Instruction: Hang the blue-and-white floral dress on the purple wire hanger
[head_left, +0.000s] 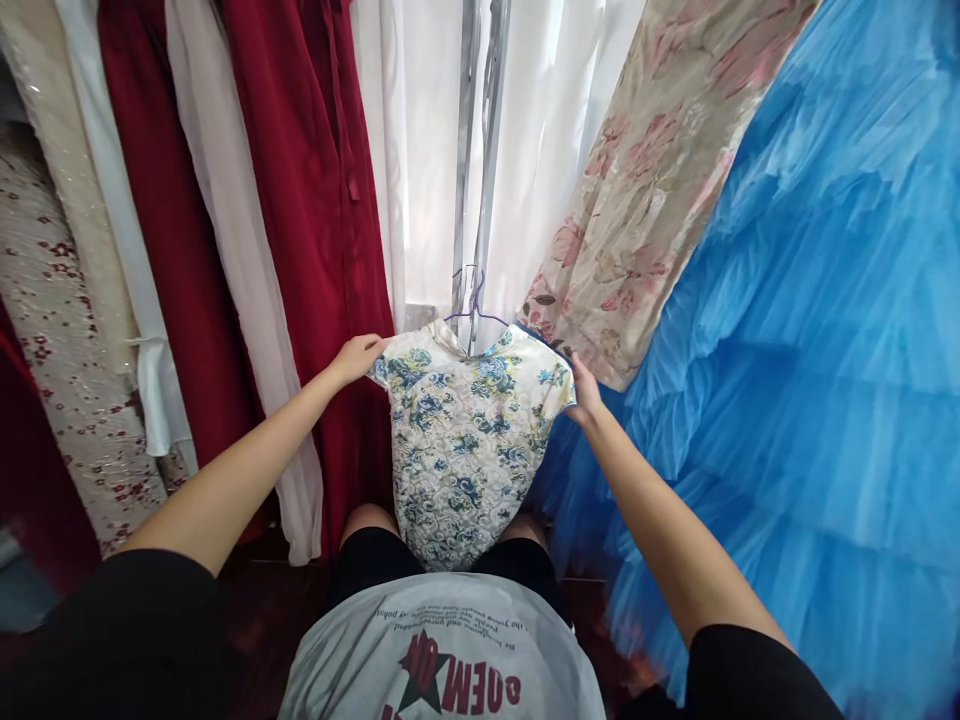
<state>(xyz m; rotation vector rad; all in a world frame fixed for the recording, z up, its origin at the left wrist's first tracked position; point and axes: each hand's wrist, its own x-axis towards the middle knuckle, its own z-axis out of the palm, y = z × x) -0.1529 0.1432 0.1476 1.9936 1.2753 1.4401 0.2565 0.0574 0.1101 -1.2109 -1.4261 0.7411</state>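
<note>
A white dress (466, 440) with blue and yellow-green flowers and short cap sleeves hangs in front of me on a thin purple hanger (477, 300). My left hand (358, 358) is closed on the edge of its left sleeve. On the other side, my right hand (585, 390) pinches the right sleeve near the shoulder, its fingers partly behind the cloth. Between both hands the dress is spread wide, front towards me. Its lower part runs down between my thighs, and the bottom end is hidden behind my grey shirt.
Dark red gowns (300, 200) and pale ones hang at the left. A beige floral dress (645, 180) and a large blue tulle gown (810, 380) hang close on the right. Behind the hanger stand grey metal poles (466, 150) before white curtain-like cloth (540, 120).
</note>
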